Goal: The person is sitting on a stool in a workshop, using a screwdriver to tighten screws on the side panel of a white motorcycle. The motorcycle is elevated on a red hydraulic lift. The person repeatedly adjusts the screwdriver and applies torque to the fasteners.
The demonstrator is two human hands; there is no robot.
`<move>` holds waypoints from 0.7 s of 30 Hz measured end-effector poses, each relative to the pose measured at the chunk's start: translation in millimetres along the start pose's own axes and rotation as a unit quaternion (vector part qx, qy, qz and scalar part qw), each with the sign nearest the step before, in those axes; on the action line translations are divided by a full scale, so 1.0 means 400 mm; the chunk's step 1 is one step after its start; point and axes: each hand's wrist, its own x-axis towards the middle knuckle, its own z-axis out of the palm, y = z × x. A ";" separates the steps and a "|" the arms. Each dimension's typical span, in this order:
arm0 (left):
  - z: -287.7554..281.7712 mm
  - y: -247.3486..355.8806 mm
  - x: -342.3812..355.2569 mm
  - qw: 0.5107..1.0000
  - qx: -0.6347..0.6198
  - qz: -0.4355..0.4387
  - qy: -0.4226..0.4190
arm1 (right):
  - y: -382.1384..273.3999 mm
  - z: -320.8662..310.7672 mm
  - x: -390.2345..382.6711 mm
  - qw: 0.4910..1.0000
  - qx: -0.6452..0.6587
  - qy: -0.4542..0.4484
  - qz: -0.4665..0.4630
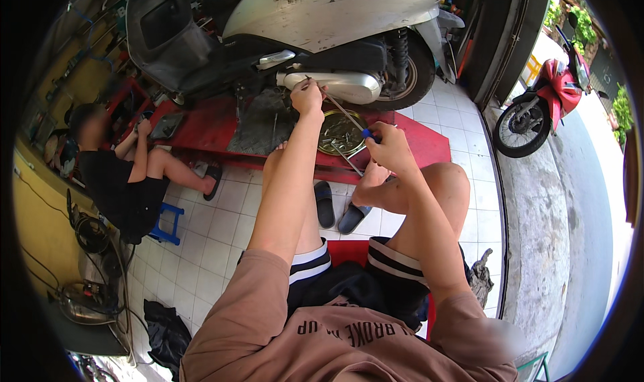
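Note:
My right hand [389,147] is closed round the blue handle of a long-shafted screwdriver [347,115]. Its thin metal shaft slants up and left toward my left hand [308,99]. The fingers of that hand are pinched together at the silver engine cover [345,86] of a scooter [335,19]; what they hold is too small to make out. Below the shaft, a round yellowish tray [324,144] holds several metal parts. It sits on a red platform [429,147], under the scooter. A metal rod-like tool [351,162] lies by the tray, near my foot.
At the left another person [114,174] sits on a blue stool [170,224], hands around a small object. Dark slippers [325,204] lie on white tiles between my feet. A red motorbike [550,100] stands outside at the right. Cables and a machine [87,301] are at lower left.

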 end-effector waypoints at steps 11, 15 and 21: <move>0.204 -0.065 0.010 0.927 0.230 0.125 -0.269 | 0.001 -0.005 0.021 0.995 0.023 0.091 0.025; 0.231 -0.109 0.049 0.923 0.217 0.174 -0.266 | 0.013 -0.004 0.030 0.994 0.026 0.102 0.042; 0.272 -0.105 0.023 0.909 0.214 0.193 -0.301 | 0.036 -0.014 0.062 0.984 0.063 0.167 0.028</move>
